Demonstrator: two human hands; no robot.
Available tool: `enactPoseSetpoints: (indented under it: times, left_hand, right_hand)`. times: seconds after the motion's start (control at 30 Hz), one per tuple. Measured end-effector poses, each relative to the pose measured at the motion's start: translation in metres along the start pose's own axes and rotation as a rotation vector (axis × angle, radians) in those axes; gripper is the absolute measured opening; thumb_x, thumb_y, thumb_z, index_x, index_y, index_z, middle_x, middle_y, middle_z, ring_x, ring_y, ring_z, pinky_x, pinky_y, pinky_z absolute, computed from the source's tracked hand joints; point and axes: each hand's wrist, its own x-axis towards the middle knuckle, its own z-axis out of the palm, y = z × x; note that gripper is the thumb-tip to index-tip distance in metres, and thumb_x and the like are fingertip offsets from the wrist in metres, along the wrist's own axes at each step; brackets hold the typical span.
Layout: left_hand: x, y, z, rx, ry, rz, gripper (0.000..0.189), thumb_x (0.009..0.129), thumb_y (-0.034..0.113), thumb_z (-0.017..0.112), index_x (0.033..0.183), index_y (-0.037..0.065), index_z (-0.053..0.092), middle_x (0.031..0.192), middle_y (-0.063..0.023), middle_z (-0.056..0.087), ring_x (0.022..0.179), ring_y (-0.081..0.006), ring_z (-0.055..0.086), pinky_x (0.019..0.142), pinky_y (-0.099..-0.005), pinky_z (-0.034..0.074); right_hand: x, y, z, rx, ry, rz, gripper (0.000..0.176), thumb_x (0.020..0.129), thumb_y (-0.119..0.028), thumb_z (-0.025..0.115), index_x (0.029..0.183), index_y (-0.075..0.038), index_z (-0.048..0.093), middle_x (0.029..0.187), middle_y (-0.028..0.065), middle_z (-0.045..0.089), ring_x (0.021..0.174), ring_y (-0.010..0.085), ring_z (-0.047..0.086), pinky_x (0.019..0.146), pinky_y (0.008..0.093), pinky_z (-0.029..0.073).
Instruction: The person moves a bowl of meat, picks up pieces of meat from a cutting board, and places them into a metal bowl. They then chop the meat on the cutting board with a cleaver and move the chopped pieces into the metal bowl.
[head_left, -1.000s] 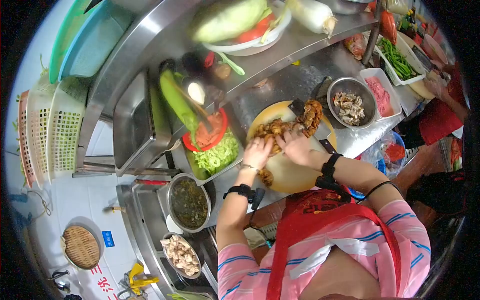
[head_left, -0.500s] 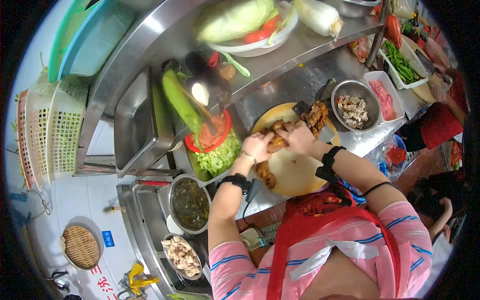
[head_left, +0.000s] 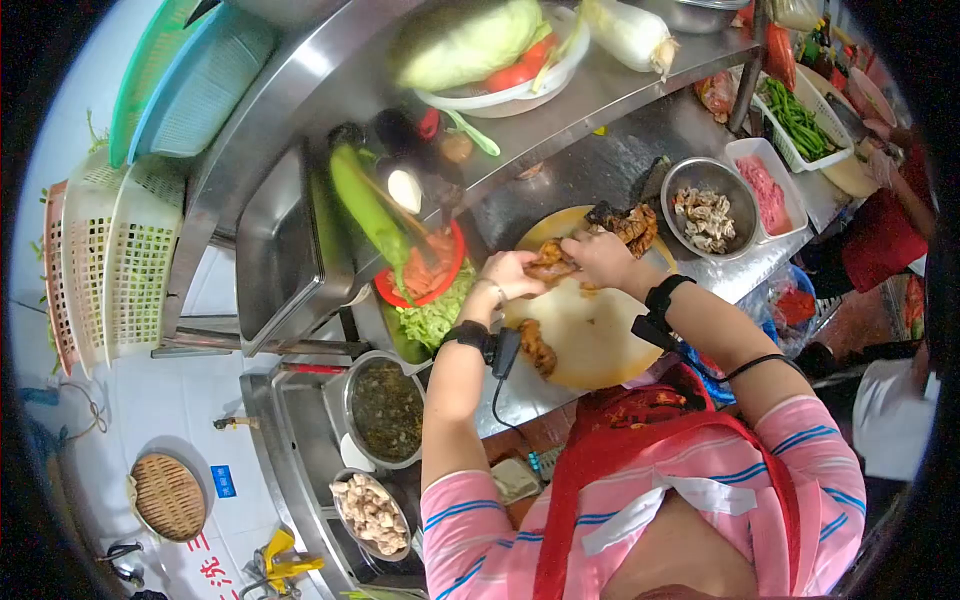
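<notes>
Both hands grip one piece of browned meat (head_left: 550,262) over a round yellowish cutting board (head_left: 590,345). My left hand (head_left: 510,274) has its fingers closed on the piece's left end, and my right hand (head_left: 600,258) is closed on its right end. A second brown piece (head_left: 537,348) lies on the left part of the board. More browned meat (head_left: 636,229) sits at the board's upper right, beside a dark blade-like object that is partly hidden by my right hand.
A metal bowl of cut food (head_left: 712,210) and a tray of pink meat (head_left: 765,190) stand at the right. Left are a red basket (head_left: 458,240) and lettuce (head_left: 432,315). A steel shelf (head_left: 600,100) runs above. A co-worker's arm (head_left: 905,190) shows far right.
The held meat has shifted slightly up and now shows less between my hands. My left hand has moved a little up. At the right, a person in white has come further into view.
</notes>
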Motion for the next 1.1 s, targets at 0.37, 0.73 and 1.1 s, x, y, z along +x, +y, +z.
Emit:
enactPoseSetpoints:
  times: [0.37,0.73,1.1]
  left_hand:
    - [-0.021,0.029,0.035,0.362,0.238,0.090,0.058,0.059,0.033,0.065,0.109,0.007,0.055,0.088,-0.0167,0.062,0.084,-0.0350,0.059,0.077,-0.0381,0.048]
    - [-0.005,0.036,0.042,0.475,0.123,0.023,0.044,0.059,0.036,0.063,0.093,0.008,0.060,0.078,-0.0145,0.063,0.075,-0.0295,0.062,0.069,-0.0376,0.050]
    - [0.034,0.023,0.019,-0.138,-0.271,-0.136,0.050,0.056,0.040,0.073,0.083,0.000,0.063,0.083,-0.0116,0.064,0.076,-0.0215,0.060,0.070,-0.0298,0.046]
  right_hand:
    - [-0.016,0.002,0.009,0.106,0.070,0.019,0.046,0.062,-0.034,0.068,0.095,-0.010,0.048,0.090,0.0152,0.056,0.075,0.0323,0.059,0.064,0.0416,0.048]
    - [-0.026,0.011,0.030,0.194,0.061,-0.034,0.065,0.066,-0.025,0.064,0.125,-0.013,0.041,0.104,0.0180,0.057,0.079,0.0332,0.059,0.068,0.0418,0.048]
    - [-0.046,0.029,0.047,0.046,0.059,-0.039,0.063,0.072,-0.031,0.062,0.125,-0.006,0.040,0.120,0.0160,0.049,0.098,0.0286,0.055,0.078,0.0381,0.046]
